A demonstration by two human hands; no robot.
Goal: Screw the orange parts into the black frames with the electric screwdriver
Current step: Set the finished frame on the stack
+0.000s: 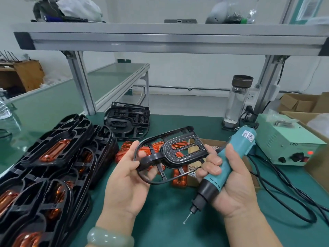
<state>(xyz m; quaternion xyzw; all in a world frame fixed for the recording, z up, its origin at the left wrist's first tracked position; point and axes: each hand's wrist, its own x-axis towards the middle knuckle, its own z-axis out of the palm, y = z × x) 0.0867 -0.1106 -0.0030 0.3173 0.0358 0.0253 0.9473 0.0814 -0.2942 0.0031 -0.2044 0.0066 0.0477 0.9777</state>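
Pale green bangle [110,237] on left wrist, nearest viewer. Left hand [124,177] grips black frame [170,148] by its left rim, holding it tilted above green mat [160,220]. Right of frame: right hand [231,184], fingers wrapped round teal electric screwdriver [229,157], bit pointing down. Under and behind frame: loose orange parts [123,151] on mat. Left of frame: finished stack [58,157], orange parts fitted. Beyond frame: bare frames pile [128,122]. Far right: power box [288,145], red light on.

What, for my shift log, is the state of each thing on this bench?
black frame: held up by left hand, no orange part fitted
electric screwdriver: gripped by right hand, bit clear of frame
stacked frames: orange parts fitted
loose orange parts: lying on table
power box: red light lit
bottle: capped
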